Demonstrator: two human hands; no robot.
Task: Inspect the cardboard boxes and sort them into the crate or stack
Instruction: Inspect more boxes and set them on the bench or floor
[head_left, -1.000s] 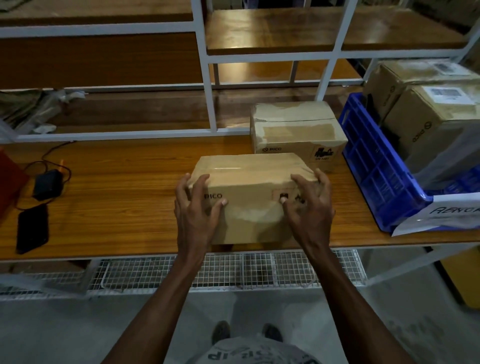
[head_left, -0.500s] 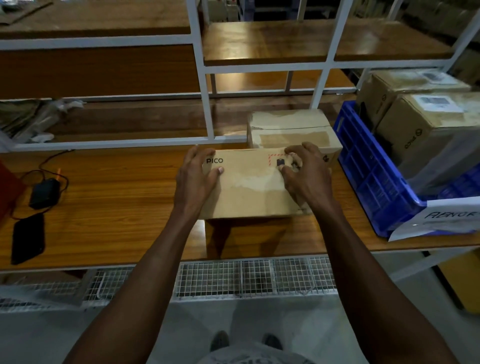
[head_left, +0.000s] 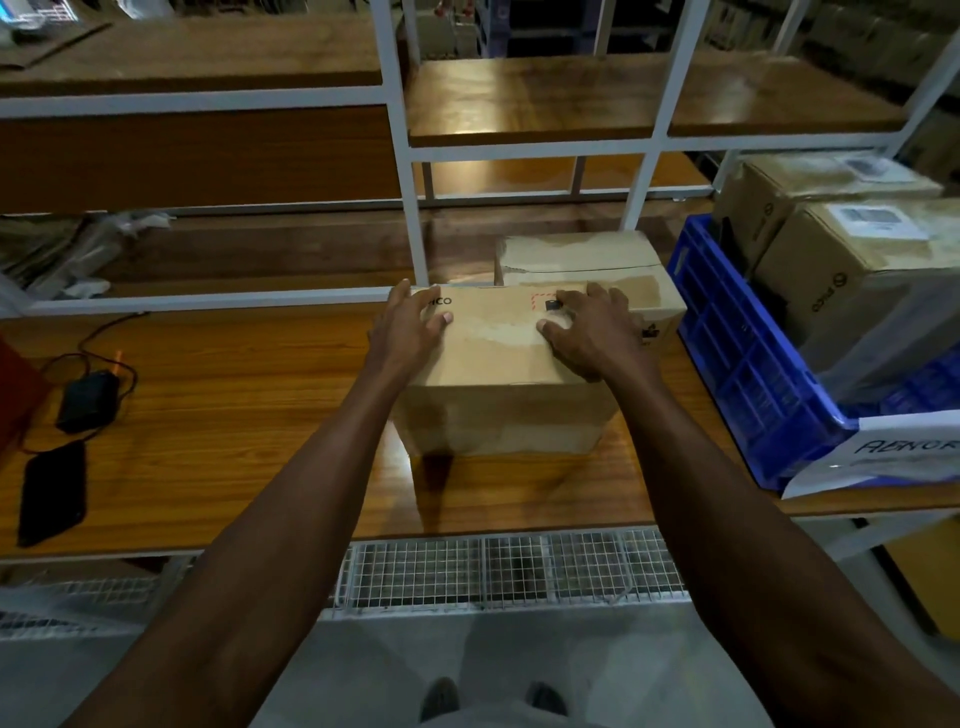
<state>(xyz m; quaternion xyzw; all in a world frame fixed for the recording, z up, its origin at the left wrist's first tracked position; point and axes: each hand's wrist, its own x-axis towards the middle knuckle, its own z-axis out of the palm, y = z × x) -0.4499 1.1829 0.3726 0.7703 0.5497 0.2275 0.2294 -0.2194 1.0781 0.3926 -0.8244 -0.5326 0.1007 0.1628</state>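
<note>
A brown cardboard box (head_left: 498, 379) marked PICO stands on the wooden table (head_left: 234, 415) in front of me. My left hand (head_left: 415, 327) lies on its top left, fingers reaching to the far edge. My right hand (head_left: 587, 332) holds its top right, beside a small red-dashed mark. A second cardboard box (head_left: 582, 257) sits right behind it, touching or nearly so. To the right is the blue crate (head_left: 737, 353), holding two labelled cardboard boxes (head_left: 852, 270).
A black adapter (head_left: 85, 400) with cable and a dark flat phone (head_left: 52, 491) lie at the table's left. White shelf posts (head_left: 410, 208) rise behind the boxes. A white paper sign (head_left: 893, 452) hangs on the crate's front. Wire mesh (head_left: 493, 571) runs below the table edge.
The box was tipped away from me so its PICO face now points up, and it moved farther back against the rear box. Both hands shifted from its front onto its top.
</note>
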